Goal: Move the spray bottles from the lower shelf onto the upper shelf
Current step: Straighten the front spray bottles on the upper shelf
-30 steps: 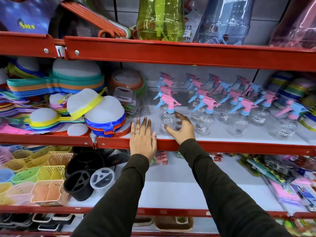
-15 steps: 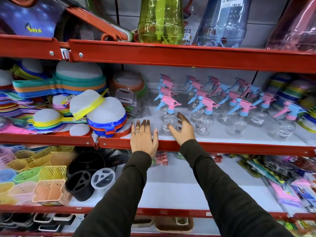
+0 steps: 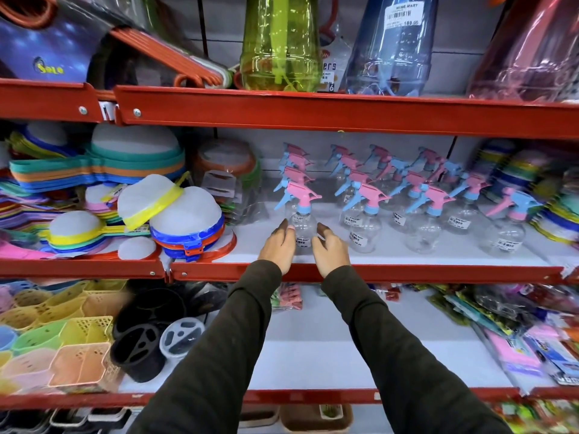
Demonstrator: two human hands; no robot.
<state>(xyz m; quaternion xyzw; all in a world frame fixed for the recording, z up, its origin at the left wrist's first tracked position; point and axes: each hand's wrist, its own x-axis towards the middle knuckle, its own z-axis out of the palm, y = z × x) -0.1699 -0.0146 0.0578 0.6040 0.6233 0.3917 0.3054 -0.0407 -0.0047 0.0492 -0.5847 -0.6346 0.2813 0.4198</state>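
Observation:
Several clear spray bottles with pink and blue trigger heads stand in rows on the middle white shelf. The front-left spray bottle stands upright near the red shelf edge. My left hand is curled at its left side, fingertips against the bottle. On the bottle's right side is my right hand, fingers bent toward it. Neither hand is closed around the bottle. The shelf below shows bare white board between my arms.
Stacked coloured strainers and lids crowd the middle shelf left of the bottles. Large green and blue jugs fill the top shelf. Baskets and black cups sit lower left, packets lower right.
My left hand has moved right from lying flat on the shelf edge to the bottle's left side. My right hand has shifted to its right side. The camera has moved closer.

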